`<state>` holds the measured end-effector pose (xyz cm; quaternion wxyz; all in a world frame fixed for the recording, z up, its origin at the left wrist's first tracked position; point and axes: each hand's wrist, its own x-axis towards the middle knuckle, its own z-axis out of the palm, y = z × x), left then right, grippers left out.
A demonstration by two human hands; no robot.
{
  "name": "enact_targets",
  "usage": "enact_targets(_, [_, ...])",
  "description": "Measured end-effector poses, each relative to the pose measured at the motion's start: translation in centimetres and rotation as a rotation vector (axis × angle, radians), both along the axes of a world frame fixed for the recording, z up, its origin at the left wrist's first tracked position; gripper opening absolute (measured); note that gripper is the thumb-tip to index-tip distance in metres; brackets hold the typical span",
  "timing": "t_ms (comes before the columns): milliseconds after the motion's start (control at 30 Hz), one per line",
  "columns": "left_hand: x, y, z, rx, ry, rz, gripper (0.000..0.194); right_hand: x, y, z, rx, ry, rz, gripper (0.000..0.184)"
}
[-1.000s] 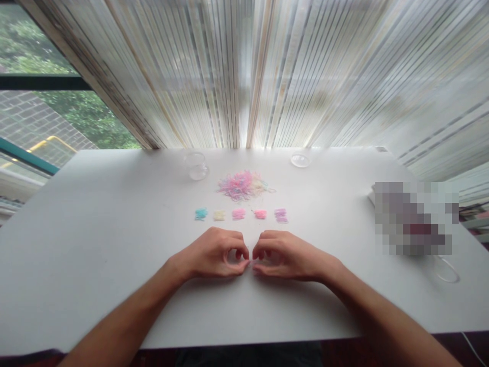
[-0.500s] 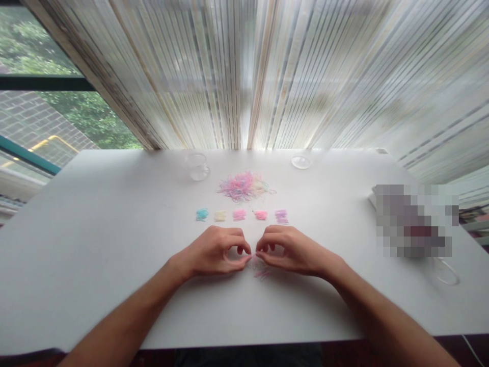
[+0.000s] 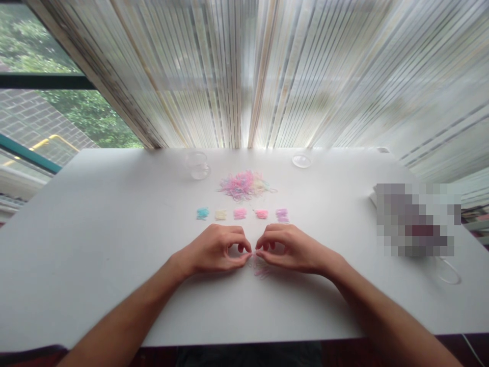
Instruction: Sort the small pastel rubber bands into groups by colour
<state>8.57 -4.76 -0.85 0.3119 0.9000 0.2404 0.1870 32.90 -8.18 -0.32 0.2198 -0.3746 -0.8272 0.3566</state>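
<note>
At the near middle of the white table (image 3: 95,244), two bare hands meet almost fingertip to fingertip, the left hand (image 3: 225,248) and the right hand (image 3: 290,248) each drawn into a narrow pinch of thumb and forefinger; whether the tips close on a piece is too fine to tell. Just below the right fingertips lie thin pale-pink strands (image 3: 262,272), flat on the surface and partly hidden. For good handling, the pinch should be light, the wrists low and steady, and each piece taken singly by its end, lest its neighbours be dragged along. Counted beyond the hands, from left to right, is one row of five: a turquoise cluster (image 3: 202,213), a cream cluster (image 3: 220,214), a pink cluster (image 3: 240,213), a coral cluster (image 3: 262,214) and a lilac cluster (image 3: 281,215). Farther off are one mixed pastel heap (image 3: 242,184), its pieces too tangled to count, one clear round container (image 3: 200,169) at far left and one clear shallow dish (image 3: 301,161) at far right.
</note>
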Motion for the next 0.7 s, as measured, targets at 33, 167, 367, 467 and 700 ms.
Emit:
enact_targets(33, [0.02, -0.01, 0.02, -0.001, 0.000, -0.001, 0.007, -0.01, -0.01, 0.02, 0.003, 0.001, 0.001, 0.010])
enact_targets(167, [0.06, -0.05, 0.07, 0.001, 0.004, 0.006, 0.007, -0.01, -0.07, 0.02, 0.016, 0.001, -0.002, 0.009])
enact_targets(367, [0.02, -0.05, 0.04, -0.001, 0.011, 0.005, 0.006, 0.05, -0.24, 0.01, 0.011, -0.010, -0.008, 0.009])
enact_targets(467, [0.03, -0.07, 0.04, -0.004, 0.017, 0.007, 0.005, 0.01, -0.29, 0.02, 0.012, -0.004, -0.001, 0.008])
enact_targets(700, [-0.04, -0.13, -0.04, -0.002, 0.019, 0.006, 0.006, -0.06, -0.18, 0.09, 0.007, -0.036, -0.005, 0.008])
